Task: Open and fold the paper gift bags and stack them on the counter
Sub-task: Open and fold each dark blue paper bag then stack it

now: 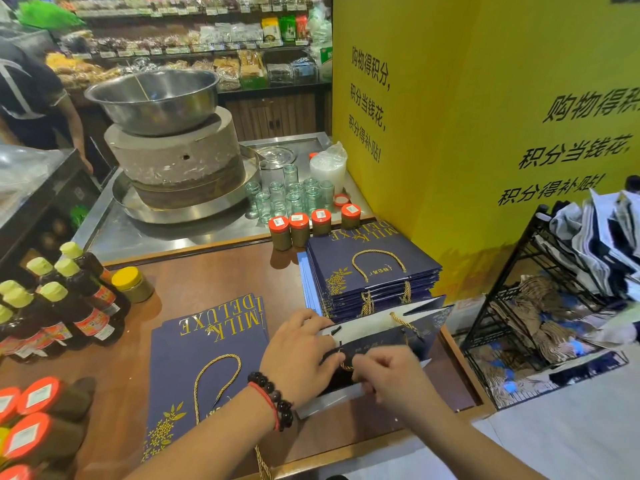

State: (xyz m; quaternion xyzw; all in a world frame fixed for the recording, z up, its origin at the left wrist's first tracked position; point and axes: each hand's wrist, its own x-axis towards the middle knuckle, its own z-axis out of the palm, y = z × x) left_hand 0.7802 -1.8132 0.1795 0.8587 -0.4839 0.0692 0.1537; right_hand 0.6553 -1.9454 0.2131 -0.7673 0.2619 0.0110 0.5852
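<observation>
Both hands together over a half-opened navy paper gift bag with a white lining and gold rope handles point(377, 344), lying on its side at the right end of the brown wooden counter point(214, 282). Left hand point(300, 353), beaded bracelet and red string at the wrist, laid over the bag's near edge with fingers curled onto it. Right hand point(388, 374) just beside it, fingertips pinching at the bag's rim near a gold handle; exact grip blurred.

Directly behind the bag, touching it, a tall stack of flat navy gift bags printed "MILK DELUXE" in gold point(372, 271). To the left, a lower pile of the same flat navy bags point(207, 358), gold handle looped on top.

Further back: four red-lidded jars of brownish paste point(313, 226) in a row at the counter's far edge, a cluster of clear glass jars point(291, 197) on the steel surface, a grey stone mill topped by a steel basin point(173, 147). Dark sauce bottles with pale yellow caps point(65, 299) at left. Black wire rack point(540, 306) at right, against a yellow wall.
</observation>
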